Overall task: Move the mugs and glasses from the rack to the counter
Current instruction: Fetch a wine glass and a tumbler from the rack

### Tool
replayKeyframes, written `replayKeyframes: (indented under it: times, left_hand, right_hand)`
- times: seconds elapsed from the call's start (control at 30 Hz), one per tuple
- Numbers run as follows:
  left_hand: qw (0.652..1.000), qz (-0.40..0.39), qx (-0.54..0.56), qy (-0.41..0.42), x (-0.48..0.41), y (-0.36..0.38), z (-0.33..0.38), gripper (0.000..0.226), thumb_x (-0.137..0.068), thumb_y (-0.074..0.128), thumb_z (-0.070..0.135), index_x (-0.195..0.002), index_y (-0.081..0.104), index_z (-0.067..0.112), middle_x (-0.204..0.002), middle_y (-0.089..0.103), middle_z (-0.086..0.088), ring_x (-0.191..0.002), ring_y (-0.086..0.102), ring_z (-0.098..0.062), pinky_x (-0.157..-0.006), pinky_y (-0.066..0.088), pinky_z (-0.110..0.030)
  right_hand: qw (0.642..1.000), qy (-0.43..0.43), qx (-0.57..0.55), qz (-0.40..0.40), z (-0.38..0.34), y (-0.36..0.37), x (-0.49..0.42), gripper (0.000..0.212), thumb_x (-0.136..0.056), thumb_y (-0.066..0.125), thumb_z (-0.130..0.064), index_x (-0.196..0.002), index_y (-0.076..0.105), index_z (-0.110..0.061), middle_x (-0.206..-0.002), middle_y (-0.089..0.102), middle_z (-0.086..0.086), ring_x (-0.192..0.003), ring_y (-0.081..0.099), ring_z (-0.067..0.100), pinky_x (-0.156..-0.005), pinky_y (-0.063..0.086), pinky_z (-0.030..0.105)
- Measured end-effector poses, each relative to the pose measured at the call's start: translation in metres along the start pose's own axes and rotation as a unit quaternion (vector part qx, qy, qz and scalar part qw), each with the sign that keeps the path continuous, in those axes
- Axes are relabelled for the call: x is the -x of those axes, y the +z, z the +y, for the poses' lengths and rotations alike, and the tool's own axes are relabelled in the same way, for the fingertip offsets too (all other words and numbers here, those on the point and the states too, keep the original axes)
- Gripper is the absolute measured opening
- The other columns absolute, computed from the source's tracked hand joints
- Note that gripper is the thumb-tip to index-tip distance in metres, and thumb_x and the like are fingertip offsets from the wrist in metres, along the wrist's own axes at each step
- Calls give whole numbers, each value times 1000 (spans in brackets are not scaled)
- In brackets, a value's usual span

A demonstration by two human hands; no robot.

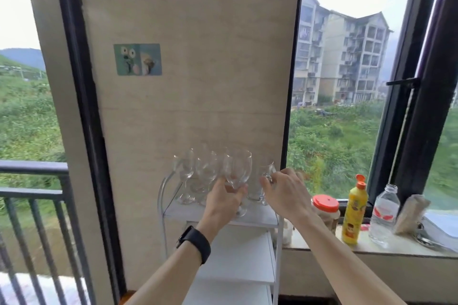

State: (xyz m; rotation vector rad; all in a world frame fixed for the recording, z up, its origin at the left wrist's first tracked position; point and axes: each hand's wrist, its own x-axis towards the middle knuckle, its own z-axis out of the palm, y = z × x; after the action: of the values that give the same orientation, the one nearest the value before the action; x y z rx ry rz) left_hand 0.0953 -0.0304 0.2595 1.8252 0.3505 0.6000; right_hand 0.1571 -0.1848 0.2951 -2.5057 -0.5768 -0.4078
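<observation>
- Reaching both arms up to the top shelf of the white rack [247,220], the person is working at the cluster of glassware standing there, against the pale wall panel.
- The left hand [224,202], with a black band on its wrist, is wrapping its fingers [244,188] around the lower bowl of the nearest wine glass [237,171]; that glass is standing upright, its long axis vertical, its foot apparently on the shelf's front edge.
- The right hand [285,190] is closing on the handle of a clear glass mug [264,181] just to the right; its fingers are curling at the handle, but whether they are gripping it yet I cannot tell.
- Two more stemmed glasses [195,171] are standing behind and to the left, very near the held one, so a straight lift looks safer than a sideways pull.
- Everything here is thin, smooth, transparent glass: rounded bowls on slender stems, the mug straighter and heavier-walled.
- The tabletop [359,247] is lying lower and to the right, so the right hand is the nearer one; a red-lidded jar [325,208], a yellow squeeze bottle [355,210] and a clear plastic bottle [384,215] are already crowding it.
</observation>
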Motion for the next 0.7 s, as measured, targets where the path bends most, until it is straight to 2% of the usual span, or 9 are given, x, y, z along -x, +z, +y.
replayKeyframes:
  times: [0.07, 0.17, 0.23, 0.33, 0.37, 0.43, 0.53, 0.6, 0.7]
  left_hand:
    - [1000, 4, 8, 2, 3, -2, 3, 22, -84, 74, 40, -93, 54, 34, -85, 69, 3, -57, 65, -10, -51, 49, -17]
    - [1000, 7, 4, 25, 9, -9, 10, 28, -83, 74, 45, -95, 54, 31, -82, 70, 2, -56, 66, -9, -50, 45, -11]
    - [999, 9, -10, 41, 14, -19, 20, 29, -83, 74, 47, -96, 53, 30, -84, 72, 2, -56, 69, -9, -49, 43, -9]
    - [998, 11, -20, 59, 20, -36, 35, 30, -84, 74, 45, -99, 55, 29, -84, 72, 4, -54, 68, -8, -49, 44, -8]
    - [998, 13, -20, 65, 23, -42, 39, 30, -84, 75, 43, -101, 55, 29, -83, 72, 4, -53, 68, -7, -48, 44, -8]
    - [997, 15, -25, 74, 29, -54, 43, 30, -85, 75, 41, -103, 56, 26, -81, 71, 3, -52, 67, -7, -49, 45, -9]
    - [996, 12, -42, 75, 39, -68, 41, 32, -85, 75, 42, -105, 56, 25, -79, 70, 3, -56, 68, -10, -59, 52, -19]
    - [996, 9, -39, 79, 45, -74, 37, 31, -85, 76, 38, -104, 57, 23, -80, 70, 1, -57, 69, -14, -66, 59, -32]
    - [996, -5, -33, 80, 52, -81, 28, 28, -85, 76, 36, -103, 58, 23, -84, 71, -3, -58, 69, -18, -69, 61, -42]
  right_hand:
    - [1000, -1, 3, 8, -1, 2, -1, 45, -99, 41, -47, -85, 68, -14, -108, 57, 8, -108, 45, 29, -91, 42, 40]
    - [1000, 0, -4, 17, -5, 1, -1, 44, -99, 43, -46, -72, 61, -16, -96, 58, 6, -100, 50, 29, -88, 43, 40]
    - [1000, 3, -20, 8, -8, -2, -1, 47, -98, 48, -43, -59, 53, -17, -78, 59, 4, -80, 57, 27, -71, 47, 36]
    - [999, 30, -31, -23, -14, -8, 1, 48, -96, 51, -41, -54, 49, -17, -56, 54, 0, -52, 52, 20, -48, 37, 28]
    - [998, 35, -40, -38, -16, -8, 3, 47, -96, 51, -41, -56, 52, -16, -55, 56, 0, -50, 52, 19, -46, 37, 27]
    - [989, 52, -114, -75, -20, -7, 9, 41, -97, 51, -40, -68, 63, -13, -61, 68, 0, -49, 63, 17, -45, 47, 25]
    - [925, 121, -339, -123, -29, -1, 25, 34, -98, 54, -34, -82, 66, -7, -81, 75, 7, -57, 75, 18, -52, 61, 32]
    - [886, 157, -421, -114, -34, 3, 32, 42, -97, 57, -41, -86, 66, -2, -85, 72, 9, -61, 76, 21, -53, 62, 34]
    - [874, 169, -448, -82, -39, 10, 40, 48, -98, 53, -44, -85, 69, -1, -76, 69, 7, -59, 75, 20, -58, 62, 36]
